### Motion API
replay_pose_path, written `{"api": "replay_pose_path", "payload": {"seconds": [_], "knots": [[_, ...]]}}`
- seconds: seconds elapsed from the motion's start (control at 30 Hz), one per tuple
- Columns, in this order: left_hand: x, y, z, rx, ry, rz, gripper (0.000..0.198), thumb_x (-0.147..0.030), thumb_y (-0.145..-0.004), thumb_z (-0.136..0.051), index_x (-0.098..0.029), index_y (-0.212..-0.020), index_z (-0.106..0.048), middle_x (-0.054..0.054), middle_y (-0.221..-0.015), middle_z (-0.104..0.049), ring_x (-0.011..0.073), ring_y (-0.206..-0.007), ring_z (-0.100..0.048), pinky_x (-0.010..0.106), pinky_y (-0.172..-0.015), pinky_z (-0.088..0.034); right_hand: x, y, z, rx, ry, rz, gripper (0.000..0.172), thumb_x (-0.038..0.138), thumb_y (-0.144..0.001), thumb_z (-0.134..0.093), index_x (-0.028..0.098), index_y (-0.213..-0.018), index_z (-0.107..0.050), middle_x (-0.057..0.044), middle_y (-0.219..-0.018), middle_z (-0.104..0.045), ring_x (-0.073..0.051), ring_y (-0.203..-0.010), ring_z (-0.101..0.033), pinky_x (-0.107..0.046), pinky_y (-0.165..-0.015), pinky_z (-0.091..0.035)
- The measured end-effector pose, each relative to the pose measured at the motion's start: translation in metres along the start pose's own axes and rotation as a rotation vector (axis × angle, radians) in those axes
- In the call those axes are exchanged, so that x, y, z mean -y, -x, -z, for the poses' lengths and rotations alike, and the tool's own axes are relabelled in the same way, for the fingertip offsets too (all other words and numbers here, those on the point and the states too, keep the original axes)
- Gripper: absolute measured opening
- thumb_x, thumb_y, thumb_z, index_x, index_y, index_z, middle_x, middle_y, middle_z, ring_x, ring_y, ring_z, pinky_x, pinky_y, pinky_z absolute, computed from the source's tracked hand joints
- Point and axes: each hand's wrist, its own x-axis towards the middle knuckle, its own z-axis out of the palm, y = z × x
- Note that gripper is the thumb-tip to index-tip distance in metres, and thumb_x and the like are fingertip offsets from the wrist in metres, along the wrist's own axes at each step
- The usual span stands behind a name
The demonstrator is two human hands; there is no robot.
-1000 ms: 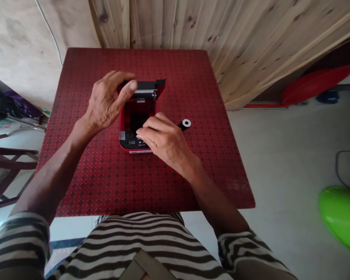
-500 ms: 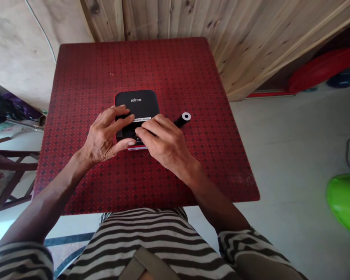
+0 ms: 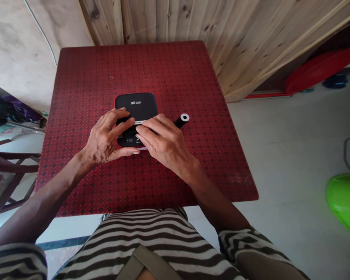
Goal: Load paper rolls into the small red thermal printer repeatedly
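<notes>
A flat black device (image 3: 137,109) with rounded corners, white lettering and a white label strip lies on the red patterned table (image 3: 210,163). Red shows faintly along its edge. My left hand (image 3: 103,136) grips its left side, two fingers across the top and the thumb along the near edge. Over the device's right near part, my right hand (image 3: 165,138) has thumb and fingers pinched together close to a recessed area. Whatever those fingertips hold, if anything, is hidden. A black cylinder (image 3: 181,121) with a white ring end lies just beyond the right hand, partly covered by it.
Behind the table stands a wooden plank wall (image 3: 169,23). A wooden chair (image 3: 11,167) is at the left. On the floor at the right are a bright green object (image 3: 344,202) and, farther back, a red rounded one (image 3: 321,70).
My left thumb has slid off the device's top down to its near edge, uncovering more of the recessed area. The right hand stays nearly in place, still pinching. The view shifts slightly.
</notes>
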Motion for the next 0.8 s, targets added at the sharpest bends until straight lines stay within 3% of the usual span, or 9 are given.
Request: {"api": "replay_pose_path", "payload": {"seconds": [0.13,0.3,0.5,0.8], "knots": [[-0.010,0.011,-0.005,-0.031,-0.020,0.016,0.083,-0.079,-0.096,-0.062,-0.030,-0.161,-0.049,0.018,-0.158,-0.054,0.0399,-0.152,-0.052,0.063,-0.124,-0.050,-0.006,0.006,0.005,-0.249,-0.076,-0.100,0.029,0.031,-0.110,-0.061,0.021,-0.136,-0.069,-0.013,-0.123,-0.077,-0.027,-0.113,-0.070,-0.047,-0.103,-0.060],[-0.030,0.032,-0.016,-0.258,-0.096,0.155,0.078,-0.063,-0.094,-0.077,-0.029,-0.158,-0.049,0.016,-0.150,-0.059,0.0345,-0.139,-0.062,0.056,-0.117,-0.056,-0.024,0.029,-0.013,-0.403,-0.205,-0.375,0.029,0.038,-0.113,-0.053,0.023,-0.133,-0.067,-0.011,-0.116,-0.078,-0.022,-0.100,-0.076,-0.038,-0.087,-0.066],[-0.028,0.042,-0.023,-0.292,-0.137,0.130,0.069,-0.054,-0.090,-0.085,-0.031,-0.148,-0.055,0.013,-0.146,-0.065,0.0324,-0.129,-0.070,0.053,-0.107,-0.066,-0.033,0.042,-0.047,-0.411,-0.253,-0.360,0.039,0.041,-0.118,-0.036,0.021,-0.123,-0.069,-0.010,-0.108,-0.080,-0.020,-0.101,-0.078,-0.037,-0.094,-0.064],[-0.026,0.038,-0.018,-0.304,-0.155,0.084,0.071,-0.056,-0.091,-0.085,-0.030,-0.150,-0.055,0.014,-0.143,-0.068,0.0318,-0.128,-0.074,0.050,-0.102,-0.070,-0.034,0.046,-0.043,-0.341,-0.238,-0.309,0.039,0.035,-0.118,-0.034,0.022,-0.114,-0.071,-0.008,-0.103,-0.081,-0.018,-0.092,-0.078,-0.034,-0.089,-0.063]]}}
